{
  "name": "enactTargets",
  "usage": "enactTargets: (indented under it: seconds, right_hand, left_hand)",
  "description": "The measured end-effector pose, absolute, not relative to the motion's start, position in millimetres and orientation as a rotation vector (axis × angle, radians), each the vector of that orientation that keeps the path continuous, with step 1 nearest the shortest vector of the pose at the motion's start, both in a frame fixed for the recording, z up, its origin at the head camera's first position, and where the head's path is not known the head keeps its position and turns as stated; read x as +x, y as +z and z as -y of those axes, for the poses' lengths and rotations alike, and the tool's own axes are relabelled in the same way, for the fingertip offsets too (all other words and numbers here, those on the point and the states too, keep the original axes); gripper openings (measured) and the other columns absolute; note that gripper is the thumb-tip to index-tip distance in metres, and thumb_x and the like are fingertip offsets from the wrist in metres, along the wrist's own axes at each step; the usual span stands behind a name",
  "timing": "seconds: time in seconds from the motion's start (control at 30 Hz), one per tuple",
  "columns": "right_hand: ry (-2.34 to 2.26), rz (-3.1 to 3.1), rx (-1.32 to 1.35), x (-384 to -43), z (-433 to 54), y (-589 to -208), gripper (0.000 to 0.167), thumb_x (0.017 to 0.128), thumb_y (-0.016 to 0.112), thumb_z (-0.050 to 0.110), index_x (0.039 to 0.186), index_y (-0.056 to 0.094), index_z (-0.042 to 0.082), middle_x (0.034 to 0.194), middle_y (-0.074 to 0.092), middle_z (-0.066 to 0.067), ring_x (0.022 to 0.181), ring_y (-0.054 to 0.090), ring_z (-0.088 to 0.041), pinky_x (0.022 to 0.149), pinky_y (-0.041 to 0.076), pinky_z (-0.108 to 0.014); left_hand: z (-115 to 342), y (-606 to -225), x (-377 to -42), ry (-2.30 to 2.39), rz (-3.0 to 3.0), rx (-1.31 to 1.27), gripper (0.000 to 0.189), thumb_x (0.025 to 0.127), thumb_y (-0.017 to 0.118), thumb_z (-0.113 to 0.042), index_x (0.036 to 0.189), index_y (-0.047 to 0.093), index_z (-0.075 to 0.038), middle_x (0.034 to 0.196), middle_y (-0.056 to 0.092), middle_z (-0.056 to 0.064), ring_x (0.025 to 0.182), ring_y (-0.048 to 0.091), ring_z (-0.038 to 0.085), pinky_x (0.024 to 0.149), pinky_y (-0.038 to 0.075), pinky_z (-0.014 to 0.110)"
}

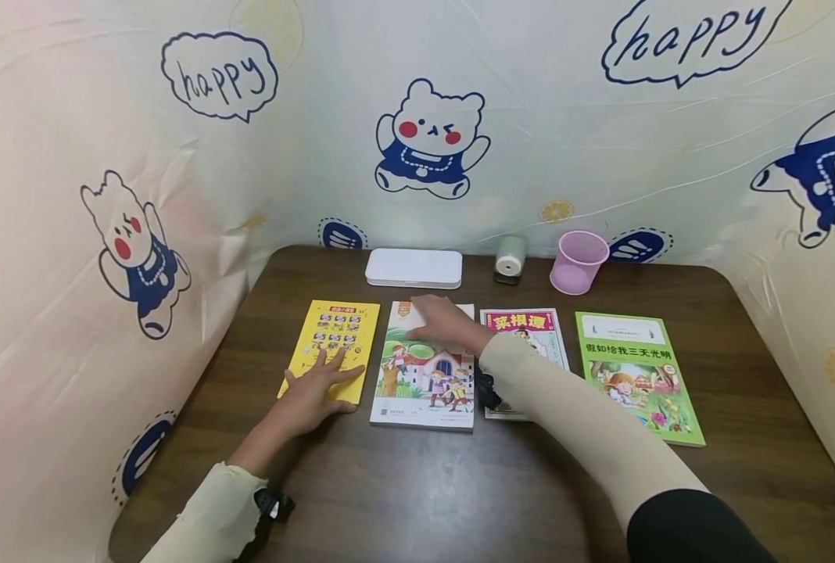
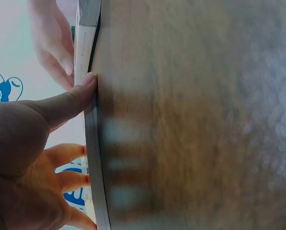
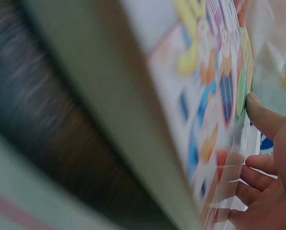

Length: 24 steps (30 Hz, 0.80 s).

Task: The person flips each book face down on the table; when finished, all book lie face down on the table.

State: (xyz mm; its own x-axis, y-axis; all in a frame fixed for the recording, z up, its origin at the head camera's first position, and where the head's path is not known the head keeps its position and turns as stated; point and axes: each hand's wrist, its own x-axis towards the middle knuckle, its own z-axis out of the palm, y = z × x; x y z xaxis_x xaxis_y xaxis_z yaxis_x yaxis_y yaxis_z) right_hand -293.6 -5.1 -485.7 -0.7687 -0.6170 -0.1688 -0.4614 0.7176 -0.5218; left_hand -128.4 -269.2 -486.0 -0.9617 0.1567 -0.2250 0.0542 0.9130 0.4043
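On the left of the table lies a yellow book (image 1: 347, 319), and my left hand (image 1: 310, 397) rests on its lower part with fingers spread. The left wrist view shows the left thumb (image 2: 71, 103) at the book's edge. To its right lies a white book (image 1: 417, 399) with a cartoon house and children. My right hand (image 1: 446, 322) reaches over this book's upper part; in the right wrist view its fingers (image 3: 255, 179) touch the glossy cover. A pink-titled book (image 1: 526, 324) lies further right, partly hidden by my right forearm.
A green book (image 1: 628, 375) lies on the right of the brown wooden table (image 1: 417, 493). Along the back stand a flat white case (image 1: 413, 268), a small green device (image 1: 510, 256) and a pink cup (image 1: 578, 264). A cartoon-printed curtain (image 1: 530, 141) encloses the back and sides.
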Motion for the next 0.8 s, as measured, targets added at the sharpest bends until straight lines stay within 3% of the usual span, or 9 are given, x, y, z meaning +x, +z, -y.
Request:
enactTargets:
  seconds: [0.4, 0.63, 0.8]
  right_hand:
    - [-0.615, -2.634, -0.823, -296, -38, -483, 0.083, 0.097, 0.072, 0.044, 0.159, 0.036, 0.001, 0.162, 0.039, -0.018, 0.153, 0.031, -0.034, 0.126, 0.014, -0.058]
    - [-0.677, -2.62, -0.766, -293, -62, -483, 0.081, 0.097, 0.073, 0.039, 0.158, 0.037, 0.0, 0.161, 0.04, -0.02, 0.151, 0.035, -0.036, 0.124, 0.028, -0.049]
    - [-0.778, -2.598, -0.716, -296, -78, -485, 0.079, 0.094, 0.077, 0.036, 0.157, 0.041, 0.004, 0.158, 0.044, -0.019, 0.147, 0.04, -0.035, 0.121, 0.034, -0.049]
  left_hand:
    - [268, -485, -129, 0.592, -2.817, 0.153, 0.071, 0.086, 0.083, -0.038, 0.151, 0.054, -0.033, 0.17, 0.023, 0.013, 0.156, 0.007, 0.049, 0.102, -0.003, 0.091]
    - [268, -484, -129, 0.602, -2.812, 0.146, 0.072, 0.086, 0.084, -0.037, 0.151, 0.054, -0.033, 0.17, 0.023, 0.013, 0.156, 0.006, 0.048, 0.102, -0.003, 0.09]
    - [267, -485, -129, 0.612, -2.817, 0.16, 0.071, 0.086, 0.084, -0.038, 0.151, 0.054, -0.032, 0.169, 0.024, 0.015, 0.156, 0.007, 0.049, 0.102, -0.003, 0.091]
